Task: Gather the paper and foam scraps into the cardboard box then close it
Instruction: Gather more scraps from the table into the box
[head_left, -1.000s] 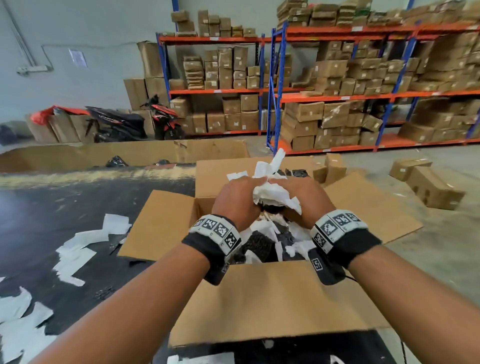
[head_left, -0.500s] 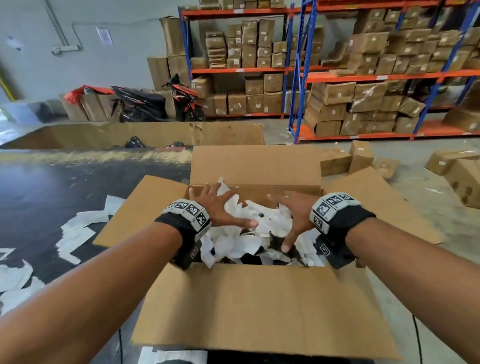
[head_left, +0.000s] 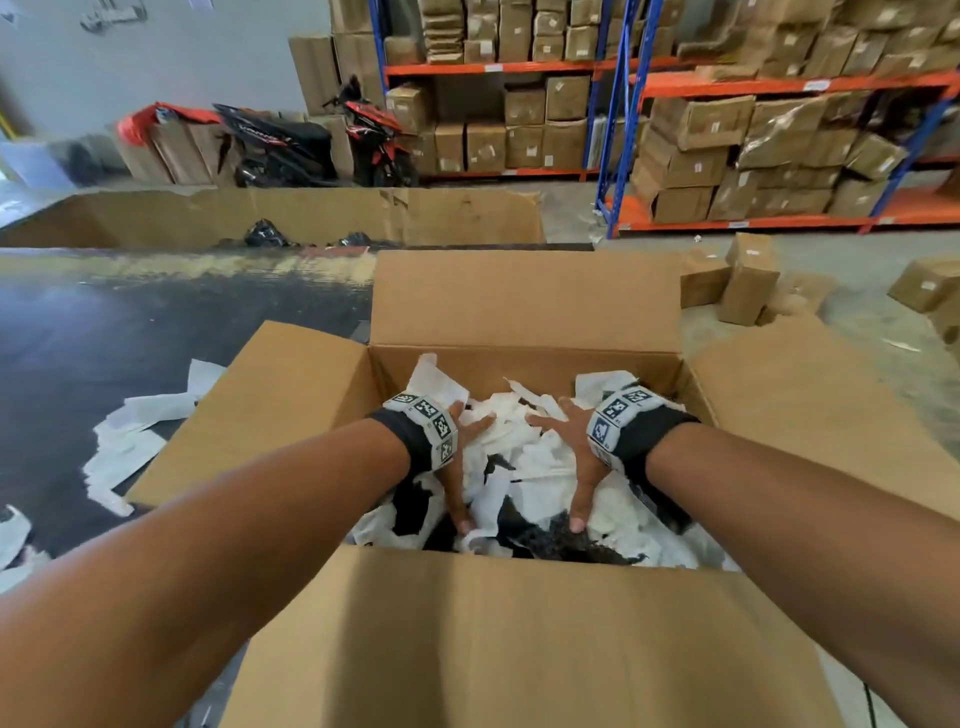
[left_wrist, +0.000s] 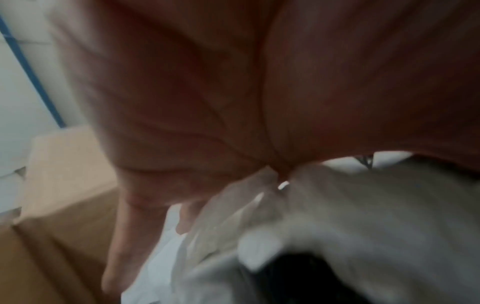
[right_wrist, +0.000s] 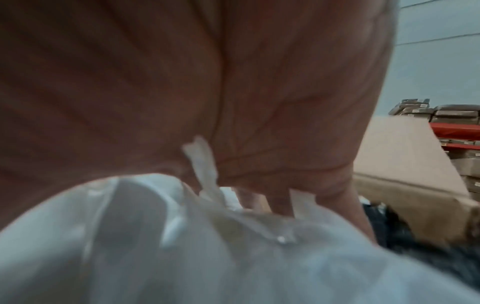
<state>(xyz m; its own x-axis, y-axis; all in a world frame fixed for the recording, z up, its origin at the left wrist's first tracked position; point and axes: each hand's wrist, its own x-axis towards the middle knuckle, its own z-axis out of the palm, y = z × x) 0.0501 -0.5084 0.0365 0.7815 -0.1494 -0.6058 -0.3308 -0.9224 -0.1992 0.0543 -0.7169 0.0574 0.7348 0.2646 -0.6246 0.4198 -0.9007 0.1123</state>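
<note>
Hands, left hand (head_left: 464, 457) and right hand (head_left: 570, 457), press flat, fingers spread, on scraps (head_left: 524, 447) inside cardboard box (head_left: 524, 306); wrist views blur.

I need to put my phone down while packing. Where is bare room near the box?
Bare: the near flap and right flap of the cardboard box. Crowded: inside, where both hands press the scraps, and the dark floor on the left, littered with paper scraps.
</note>
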